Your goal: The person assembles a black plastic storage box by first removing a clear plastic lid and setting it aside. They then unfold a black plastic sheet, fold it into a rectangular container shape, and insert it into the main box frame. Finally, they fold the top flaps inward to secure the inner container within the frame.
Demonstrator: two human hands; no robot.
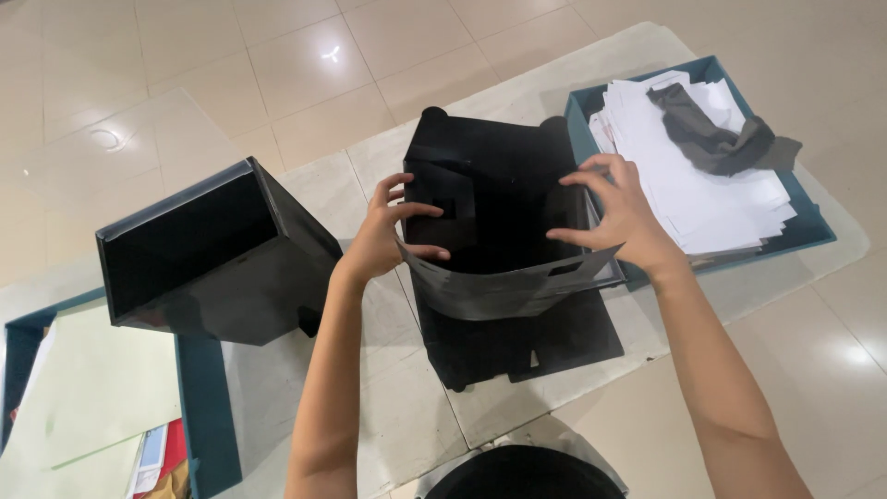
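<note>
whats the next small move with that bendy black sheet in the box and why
Probably press the black sheet further down into the open black box. Its lower edge bows outward over the box's near rim rather than lying flat inside, and the left hand and right hand already grip its two side edges, so a small downward push seems the likely way to seat it.

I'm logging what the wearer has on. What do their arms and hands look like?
Both forearms are bare up to the frame's edge, with no sleeves in view. The left hand and right hand have no gloves, and no rings, watch or bracelets are visible.
</note>
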